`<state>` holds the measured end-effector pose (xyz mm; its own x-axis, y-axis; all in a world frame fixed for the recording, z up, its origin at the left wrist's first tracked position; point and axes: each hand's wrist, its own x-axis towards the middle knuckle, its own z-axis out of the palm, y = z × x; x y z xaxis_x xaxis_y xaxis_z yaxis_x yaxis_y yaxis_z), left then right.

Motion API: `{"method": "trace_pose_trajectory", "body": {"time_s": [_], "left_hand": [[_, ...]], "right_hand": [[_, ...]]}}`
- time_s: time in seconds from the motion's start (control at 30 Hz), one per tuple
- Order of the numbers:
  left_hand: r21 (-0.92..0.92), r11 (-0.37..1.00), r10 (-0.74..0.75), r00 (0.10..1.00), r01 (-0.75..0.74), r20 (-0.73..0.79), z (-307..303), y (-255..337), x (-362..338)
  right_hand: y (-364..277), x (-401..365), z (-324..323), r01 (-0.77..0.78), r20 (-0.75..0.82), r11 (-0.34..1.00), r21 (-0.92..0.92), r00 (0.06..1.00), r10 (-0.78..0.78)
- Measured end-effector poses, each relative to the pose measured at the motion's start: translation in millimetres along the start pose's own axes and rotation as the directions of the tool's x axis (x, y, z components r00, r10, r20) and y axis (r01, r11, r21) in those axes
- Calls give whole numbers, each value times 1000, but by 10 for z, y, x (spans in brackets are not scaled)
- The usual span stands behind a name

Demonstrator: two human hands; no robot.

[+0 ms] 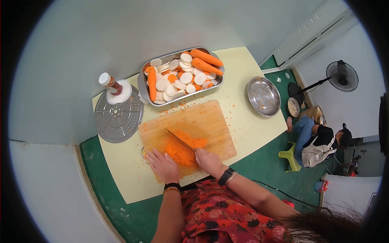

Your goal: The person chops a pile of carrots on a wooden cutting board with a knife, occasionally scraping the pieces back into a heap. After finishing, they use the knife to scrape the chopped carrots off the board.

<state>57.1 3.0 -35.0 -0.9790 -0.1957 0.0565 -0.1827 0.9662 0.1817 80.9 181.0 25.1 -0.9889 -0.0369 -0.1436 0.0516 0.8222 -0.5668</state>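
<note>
My right hand (208,163) is closed around the handle of a kitchen knife (180,139), whose blade slants up and left across a heap of finely chopped carrot (181,154). Some of the orange bits lie on the far side of the blade. Beside the heap, my left hand (162,165) lies flat with its fingers stretched out, its fingertips near the left part of the pile. Underneath is a wooden cutting board (219,129) with orange stains and scattered crumbs. The knife handle is mostly hidden by my right fingers.
Behind the board stands a metal tray (183,98) of white slices and whole carrots (206,57). A perforated grey disc (118,121) and a jar (110,83) stand left; a steel bowl (263,96) sits right. Beyond the pale table (259,131), another person (320,143) sits near a fan (343,75).
</note>
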Motion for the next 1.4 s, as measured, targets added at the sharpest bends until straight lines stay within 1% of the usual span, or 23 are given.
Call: {"method": "trace_pose_trajectory", "body": {"time_s": [0.1, 0.2, 0.3, 0.4, 0.5, 0.6, 0.7, 0.8, 0.9, 1.0, 1.1, 1.2, 1.33, 1.4], "left_hand": [[16, 1000, -7, 1000, 7, 12, -19, -5, 15], [17, 1000, -4, 1000, 4, 9, 14, -8, -5], [11, 1000, -1, 1000, 1, 2, 19, -5, 5], [26, 1000, -12, 1000, 11, 9, 3, -9, 17], [31, 999, -7, 1000, 8, -3, 27, -1, -4], [28, 1000, -4, 1000, 5, -14, 3, 5, 17], [29, 1000, 0, 1000, 1, -17, 16, -9, 17], [30, 1000, 4, 1000, -4, -26, 26, -12, 0], [27, 1000, 11, 1000, -11, -29, 11, 3, 17], [23, 1000, 10, 1000, -9, -26, 24, -31, 8], [10, 1000, 12, 999, -12, -30, 22, -11, 4], [16, 1000, 9, 1000, -9, -22, 7, -8, 15], [21, 1000, -10, 1000, 10, -10, -20, 22, 6], [11, 1000, 4, 1000, -4, -28, 15, -3, -7]], "right_hand": [[3, -4, -3, -15, 34, 1000, -28, 999, 16], [-56, -53, -87, 2, -36, 1000, 17, 999, -2], [25, -44, -13, -46, 74, 998, -34, 996, 49], [27, -60, -15, -43, 76, 999, -29, 996, 45], [-3, -88, -65, -17, -11, 999, 33, 1000, 17], [37, -55, -31, -52, 53, 999, 3, 997, 52], [-6, -75, -128, -22, 23, 999, 34, 1000, 22], [-7, -82, -133, -55, -1, 998, 19, 998, 56], [59, -45, -114, -75, 65, 997, 3, 995, 75], [57, -68, -126, -81, 36, 997, 15, 996, 80], [80, -83, -145, -58, -37, 998, 11, 998, 58], [151, -54, -122, -78, 30, 997, -7, 997, 78], [117, -91, -162, -75, -20, 996, 44, 997, 75], [103, -96, -161, -56, -53, 996, 63, 997, 60]]}}
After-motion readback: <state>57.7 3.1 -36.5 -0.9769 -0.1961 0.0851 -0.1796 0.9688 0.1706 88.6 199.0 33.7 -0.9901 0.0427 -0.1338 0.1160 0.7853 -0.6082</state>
